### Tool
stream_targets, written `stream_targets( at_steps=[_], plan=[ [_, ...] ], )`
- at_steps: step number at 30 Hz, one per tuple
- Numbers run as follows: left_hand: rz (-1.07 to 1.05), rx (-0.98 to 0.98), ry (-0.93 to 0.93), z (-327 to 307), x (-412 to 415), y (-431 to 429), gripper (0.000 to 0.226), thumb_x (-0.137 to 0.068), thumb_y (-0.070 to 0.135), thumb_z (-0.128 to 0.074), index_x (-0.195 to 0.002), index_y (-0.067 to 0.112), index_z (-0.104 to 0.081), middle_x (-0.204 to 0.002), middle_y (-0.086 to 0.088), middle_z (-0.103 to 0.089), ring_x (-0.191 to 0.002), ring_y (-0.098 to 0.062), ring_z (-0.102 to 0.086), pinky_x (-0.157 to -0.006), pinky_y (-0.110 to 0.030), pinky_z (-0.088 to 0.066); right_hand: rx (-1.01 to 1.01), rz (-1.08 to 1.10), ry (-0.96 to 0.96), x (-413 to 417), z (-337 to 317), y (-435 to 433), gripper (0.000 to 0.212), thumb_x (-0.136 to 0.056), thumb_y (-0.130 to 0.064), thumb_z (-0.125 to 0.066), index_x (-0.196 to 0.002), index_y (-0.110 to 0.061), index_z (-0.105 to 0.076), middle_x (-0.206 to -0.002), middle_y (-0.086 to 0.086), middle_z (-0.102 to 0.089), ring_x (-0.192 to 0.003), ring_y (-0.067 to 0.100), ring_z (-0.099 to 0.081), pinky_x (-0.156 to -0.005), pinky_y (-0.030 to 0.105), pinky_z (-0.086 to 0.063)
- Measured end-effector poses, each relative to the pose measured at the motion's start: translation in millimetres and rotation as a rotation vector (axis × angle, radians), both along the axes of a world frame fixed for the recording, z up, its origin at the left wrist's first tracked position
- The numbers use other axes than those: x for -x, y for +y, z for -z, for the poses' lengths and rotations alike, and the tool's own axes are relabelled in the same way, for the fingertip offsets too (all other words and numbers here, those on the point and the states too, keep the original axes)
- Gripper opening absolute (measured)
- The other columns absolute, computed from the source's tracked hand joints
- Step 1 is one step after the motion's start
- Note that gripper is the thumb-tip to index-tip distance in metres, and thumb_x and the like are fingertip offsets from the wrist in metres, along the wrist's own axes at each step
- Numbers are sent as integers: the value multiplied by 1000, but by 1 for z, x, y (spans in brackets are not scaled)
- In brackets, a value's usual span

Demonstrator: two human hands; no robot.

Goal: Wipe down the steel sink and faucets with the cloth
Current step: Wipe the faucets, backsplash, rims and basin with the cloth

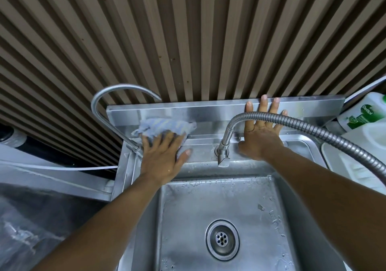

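The steel sink fills the lower middle, wet, with a round drain in its basin. My left hand presses a blue-grey striped cloth flat against the sink's steel backsplash, left of centre. My right hand lies flat on the backsplash to the right, fingers spread, holding nothing. Between the hands stands a flexible ribbed faucet, whose hose arcs across my right hand toward the right edge. A thin gooseneck faucet rises at the sink's back left corner, beside the cloth.
A ribbed brown wall panel rises behind the sink. A white Dettol bottle and a white soap dish sit at the right. A steel counter under clear plastic lies to the left.
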State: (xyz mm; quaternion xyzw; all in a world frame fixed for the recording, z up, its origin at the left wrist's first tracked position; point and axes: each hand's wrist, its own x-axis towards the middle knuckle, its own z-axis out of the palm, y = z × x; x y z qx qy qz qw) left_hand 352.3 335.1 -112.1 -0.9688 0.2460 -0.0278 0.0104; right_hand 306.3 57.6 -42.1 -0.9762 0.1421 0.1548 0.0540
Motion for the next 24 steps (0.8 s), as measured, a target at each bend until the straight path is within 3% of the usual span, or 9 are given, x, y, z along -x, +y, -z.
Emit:
stream_targets(
  at_steps=[3,7,13,18,24],
  plan=[
    [-245,330,-11,-18,-15,-16,68,-97,65,-7,-154,35,15,-161,-19,-18,-150,-40,-2,-113,-57,18,-6,-4,-8,0,2,0,124,-85,-49,-55,-123,-27,61,-133,14,64,-130,47,50,-110,69,22],
    [-640,837,-92,-50,-50,-37,76,-99,54,-20,-158,12,3,-164,-18,6,-151,-33,14,-115,-63,10,-14,-3,-7,0,3,-1,124,-85,-51,-56,-124,-27,60,-133,14,65,-130,47,50,-109,68,23],
    [-1154,1476,-109,-90,-83,-40,65,-104,51,-23,-159,24,0,-167,-2,6,-152,-22,6,-118,-50,0,-20,-15,-7,0,3,-2,127,-84,-52,-58,-126,-28,59,-134,13,64,-130,46,50,-109,69,23],
    [-1456,1651,8,-97,-96,-30,69,-101,60,-22,-159,26,-6,-166,-8,-6,-152,-28,-5,-121,-47,0,-24,-14,-10,0,3,-3,126,-84,-51,-58,-125,-27,59,-135,14,64,-130,46,51,-109,68,23],
    [-1519,1756,181,-102,-83,-57,80,-97,67,-26,-158,27,6,-166,-8,11,-153,-29,6,-121,-54,2,-20,-10,-18,0,4,-2,129,-83,-54,-60,-126,-27,59,-136,15,62,-129,46,51,-106,68,26]
  ],
)
